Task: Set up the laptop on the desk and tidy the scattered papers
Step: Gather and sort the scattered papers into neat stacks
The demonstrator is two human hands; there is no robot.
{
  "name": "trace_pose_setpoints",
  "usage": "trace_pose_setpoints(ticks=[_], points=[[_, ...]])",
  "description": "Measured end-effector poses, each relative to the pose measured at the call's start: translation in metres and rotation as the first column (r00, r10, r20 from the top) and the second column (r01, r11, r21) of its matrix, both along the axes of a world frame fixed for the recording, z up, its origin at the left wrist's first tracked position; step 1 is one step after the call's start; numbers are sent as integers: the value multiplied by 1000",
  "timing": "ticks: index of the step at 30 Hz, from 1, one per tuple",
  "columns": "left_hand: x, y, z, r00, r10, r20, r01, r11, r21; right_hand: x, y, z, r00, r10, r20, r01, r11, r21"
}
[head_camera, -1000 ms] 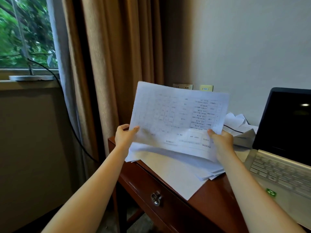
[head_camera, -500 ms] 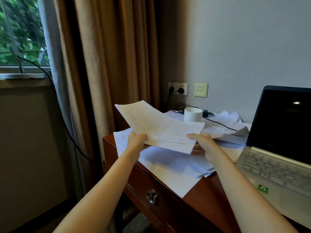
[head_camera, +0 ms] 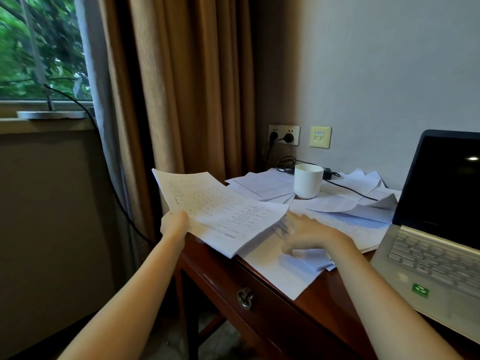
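My left hand [head_camera: 175, 226] grips the near left edge of a thin stack of printed sheets [head_camera: 220, 211], held low and nearly flat over the desk's left corner. My right hand [head_camera: 309, 236], blurred, has its fingers spread over the loose white papers [head_camera: 345, 222] lying on the desk, just right of the held stack. More papers [head_camera: 262, 185] fan out at the back. An open silver laptop [head_camera: 436, 245] with a dark screen stands on the right of the wooden desk [head_camera: 319, 297].
A white cup [head_camera: 307, 181] stands on the papers at the back. A black charger cable [head_camera: 348, 190] runs from the wall socket [head_camera: 284, 134] across the sheets. Brown curtains [head_camera: 187, 87] hang left of the desk. A drawer with a metal pull [head_camera: 244, 298] faces me.
The printed sheets dropped from upright in front of me to nearly flat over the desk. My right hand let go of them and moved onto the loose papers.
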State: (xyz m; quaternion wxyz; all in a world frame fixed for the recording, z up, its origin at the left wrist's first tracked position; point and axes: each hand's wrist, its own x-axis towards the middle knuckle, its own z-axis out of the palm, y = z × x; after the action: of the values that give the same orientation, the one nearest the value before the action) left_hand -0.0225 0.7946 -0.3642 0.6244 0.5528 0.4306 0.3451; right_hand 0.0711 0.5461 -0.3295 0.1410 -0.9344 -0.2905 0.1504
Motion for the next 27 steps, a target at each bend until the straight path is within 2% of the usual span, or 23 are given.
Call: trace_pose_setpoints(ticks=[3, 7, 12, 16, 20, 27], points=[[-7, 3, -2, 999, -39, -37, 39, 999, -10, -7, -3, 5, 999, -30, 12, 29, 1000, 10], [-13, 0, -2, 995, -74, -65, 74, 997, -13, -20, 4, 1, 966, -16, 258, 46, 993, -109], [-18, 6, -2, 992, -61, -114, 62, 998, 12, -22, 4, 4, 946, -16, 324, 72, 984, -160], [-20, 12, -6, 991, -47, -127, 50, 999, 18, -25, 5, 8, 887, -6, 461, 100, 978, -181], [-20, 10, -2, 985, -59, -163, 67, 997, 38, -22, 6, 10, 848, -55, 528, 151, 979, -139], [-19, 1, 9, 945, -135, -298, 152, 988, 33, -16, -1, 18, 775, -228, 589, 251, 967, 44]])
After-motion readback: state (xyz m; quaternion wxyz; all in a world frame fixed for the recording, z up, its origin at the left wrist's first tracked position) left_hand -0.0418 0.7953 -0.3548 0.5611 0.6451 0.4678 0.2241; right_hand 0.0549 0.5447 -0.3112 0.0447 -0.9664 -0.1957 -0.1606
